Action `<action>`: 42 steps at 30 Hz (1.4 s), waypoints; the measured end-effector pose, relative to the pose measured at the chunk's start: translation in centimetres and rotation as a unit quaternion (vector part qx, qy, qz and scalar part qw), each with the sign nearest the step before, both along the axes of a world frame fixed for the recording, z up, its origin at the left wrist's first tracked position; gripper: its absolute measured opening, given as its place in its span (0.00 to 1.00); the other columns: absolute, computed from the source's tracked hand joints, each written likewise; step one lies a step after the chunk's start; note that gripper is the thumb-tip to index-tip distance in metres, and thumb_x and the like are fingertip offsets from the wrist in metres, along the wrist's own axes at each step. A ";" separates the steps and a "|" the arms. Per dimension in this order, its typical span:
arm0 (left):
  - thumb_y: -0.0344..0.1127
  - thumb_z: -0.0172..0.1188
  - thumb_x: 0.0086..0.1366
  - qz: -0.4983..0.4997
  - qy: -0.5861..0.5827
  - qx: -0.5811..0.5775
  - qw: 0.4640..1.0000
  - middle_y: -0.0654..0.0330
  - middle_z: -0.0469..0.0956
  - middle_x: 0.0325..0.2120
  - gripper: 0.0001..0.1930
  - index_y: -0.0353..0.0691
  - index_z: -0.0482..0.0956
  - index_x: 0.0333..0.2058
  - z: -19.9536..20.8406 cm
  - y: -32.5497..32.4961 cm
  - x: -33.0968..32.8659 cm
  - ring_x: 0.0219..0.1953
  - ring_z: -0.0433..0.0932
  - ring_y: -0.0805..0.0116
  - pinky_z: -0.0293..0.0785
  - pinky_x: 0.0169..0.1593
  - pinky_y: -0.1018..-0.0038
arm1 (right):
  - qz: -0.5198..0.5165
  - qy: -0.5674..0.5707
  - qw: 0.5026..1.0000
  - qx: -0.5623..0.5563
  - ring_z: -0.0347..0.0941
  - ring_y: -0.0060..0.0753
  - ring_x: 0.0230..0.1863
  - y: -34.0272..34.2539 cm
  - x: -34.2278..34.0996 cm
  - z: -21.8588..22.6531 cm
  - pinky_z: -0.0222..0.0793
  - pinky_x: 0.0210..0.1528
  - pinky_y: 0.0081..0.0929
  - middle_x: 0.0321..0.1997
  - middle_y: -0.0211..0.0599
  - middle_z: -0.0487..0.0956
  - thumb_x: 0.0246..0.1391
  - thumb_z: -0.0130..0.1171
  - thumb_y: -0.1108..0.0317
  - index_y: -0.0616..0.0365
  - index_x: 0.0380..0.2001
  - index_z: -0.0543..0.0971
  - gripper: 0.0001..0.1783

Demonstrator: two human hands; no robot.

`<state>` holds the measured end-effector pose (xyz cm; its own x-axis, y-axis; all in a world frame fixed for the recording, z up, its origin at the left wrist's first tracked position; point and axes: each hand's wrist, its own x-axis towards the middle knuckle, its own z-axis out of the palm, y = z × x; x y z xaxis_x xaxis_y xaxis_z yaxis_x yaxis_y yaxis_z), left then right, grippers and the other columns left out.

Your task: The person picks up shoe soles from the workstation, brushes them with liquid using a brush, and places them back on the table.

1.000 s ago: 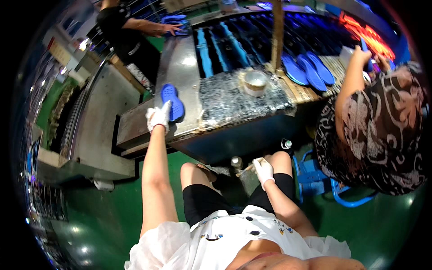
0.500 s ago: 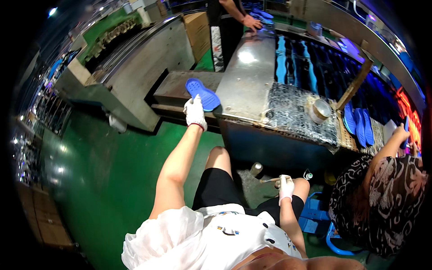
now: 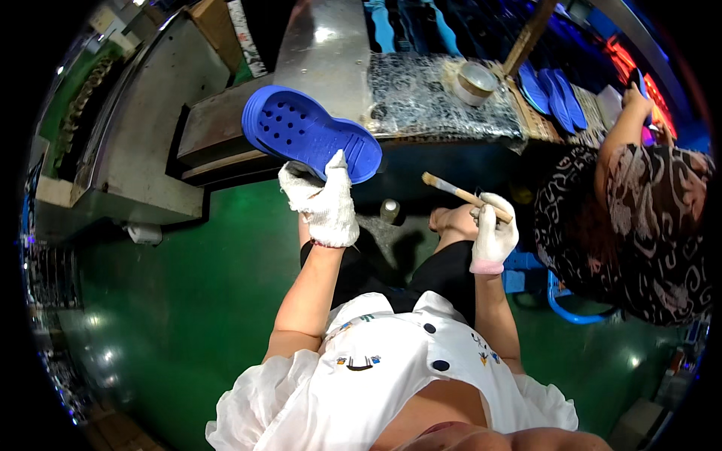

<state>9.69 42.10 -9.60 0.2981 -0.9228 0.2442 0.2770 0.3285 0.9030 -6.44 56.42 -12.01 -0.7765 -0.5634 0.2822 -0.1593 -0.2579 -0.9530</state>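
A blue shoe sole with a group of round holes at its wide end is held up in front of me. My left hand, in a white knit glove, grips its near edge, the thumb lying on the upper face. Further right, my gloved right hand pinches the wooden handle of a paintbrush. The brush's pale bristles point up and left, toward the sole but apart from it. On the plastic-covered bench corner beyond stands a round tin, nearest to the brush.
Several blue soles lie at the bench's right end. A person in a black patterned top sits on my right, a hand near the glowing red area. The metal bench lies ahead, and a small container stands on the floor below.
My left hand has brought the sole nearer to me. My right hand has lifted the brush from beside my knee, and my view has tipped downward and shifted right.
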 end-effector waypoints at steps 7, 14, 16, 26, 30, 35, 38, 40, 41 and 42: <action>0.22 0.66 0.50 -0.025 -0.030 -0.008 0.999 0.61 0.68 0.35 0.22 0.37 0.62 0.38 0.6 3.8 -1.9 0.35 0.68 0.76 0.68 0.42 0.79 | 0.050 0.169 0.983 -0.057 0.72 0.25 0.24 0.2 1.6 2.9 0.66 0.27 0.16 0.25 0.40 0.76 0.43 0.55 0.86 0.69 0.34 0.76 0.11; 0.23 0.66 0.50 -0.024 -0.025 -0.024 0.999 0.62 0.70 0.33 0.20 0.38 0.63 0.37 0.3 4.3 -1.8 0.34 0.68 0.77 0.68 0.40 0.80 | 0.011 0.314 0.949 -0.039 0.67 0.31 0.19 0.1 1.4 3.1 0.62 0.23 0.23 0.23 0.39 0.76 0.38 0.59 0.84 0.65 0.31 0.77 0.12; 0.23 0.67 0.50 -0.044 -0.039 -0.018 0.998 0.62 0.69 0.33 0.21 0.38 0.63 0.37 0.2 4.0 -1.6 0.34 0.68 0.77 0.67 0.40 0.80 | 0.005 0.324 0.945 -0.043 0.67 0.31 0.18 0.2 1.0 3.2 0.61 0.22 0.23 0.23 0.38 0.77 0.37 0.60 0.84 0.65 0.30 0.77 0.12; 0.25 0.68 0.50 -0.033 -0.043 -0.035 0.998 0.63 0.67 0.33 0.21 0.38 0.63 0.37 -1.0 4.1 -1.9 0.34 0.65 0.76 0.66 0.42 0.78 | -0.004 0.351 0.935 -0.049 0.67 0.31 0.17 0.2 1.7 4.0 0.61 0.20 0.23 0.22 0.37 0.76 0.36 0.61 0.85 0.63 0.30 0.77 0.13; 0.25 0.67 0.51 -0.033 -0.047 -0.041 0.998 0.63 0.67 0.34 0.21 0.38 0.63 0.38 -0.9 4.1 -1.9 0.35 0.66 0.76 0.66 0.43 0.78 | 0.049 0.390 0.919 -0.026 0.73 0.28 0.22 0.3 2.0 4.1 0.68 0.26 0.19 0.24 0.41 0.76 0.40 0.53 0.87 0.69 0.31 0.76 0.11; 0.25 0.64 0.54 -0.027 -0.007 0.020 0.999 0.60 0.69 0.35 0.19 0.35 0.63 0.39 0.0 3.1 -1.7 0.36 0.69 0.75 0.69 0.43 0.78 | -0.025 0.310 0.950 -0.017 0.70 0.30 0.19 0.7 0.4 2.7 0.66 0.25 0.22 0.22 0.38 0.76 0.40 0.57 0.85 0.64 0.29 0.77 0.10; 0.25 0.58 0.58 -0.086 0.145 0.068 0.983 0.59 0.73 0.34 0.13 0.34 0.66 0.40 1.3 2.2 -1.3 0.33 0.73 0.73 0.73 0.40 0.77 | -0.012 0.115 0.993 0.024 0.71 0.21 0.24 0.7 0.1 0.2 0.68 0.28 0.18 0.24 0.34 0.76 0.50 0.53 0.81 0.65 0.34 0.77 0.07; 0.27 0.58 0.59 -0.093 0.176 0.098 0.975 0.60 0.74 0.33 0.11 0.34 0.68 0.40 0.6 1.0 -0.6 0.33 0.75 0.71 0.74 0.37 0.77 | -0.049 0.101 0.990 0.089 0.71 0.19 0.26 0.4 -1.6 -4.8 0.67 0.29 0.16 0.24 0.32 0.75 0.53 0.54 0.76 0.64 0.35 0.76 0.06; 0.28 0.58 0.59 -0.136 0.281 0.133 0.941 0.61 0.75 0.32 0.10 0.35 0.70 0.39 0.6 0.6 -0.1 0.32 0.76 0.70 0.74 0.34 0.76 | -0.002 -0.019 0.996 0.086 0.71 0.19 0.27 0.4 -1.2 -5.6 0.67 0.31 0.17 0.24 0.31 0.75 0.54 0.54 0.73 0.63 0.34 0.77 0.06; 0.30 0.58 0.60 -0.179 0.380 0.164 0.893 0.62 0.76 0.31 0.09 0.36 0.71 0.39 0.5 0.2 0.4 0.32 0.77 0.69 0.74 0.32 0.75 | 0.003 -0.050 0.993 0.104 0.72 0.18 0.27 0.5 -1.3 -7.6 0.68 0.31 0.19 0.26 0.29 0.76 0.55 0.54 0.72 0.62 0.34 0.77 0.06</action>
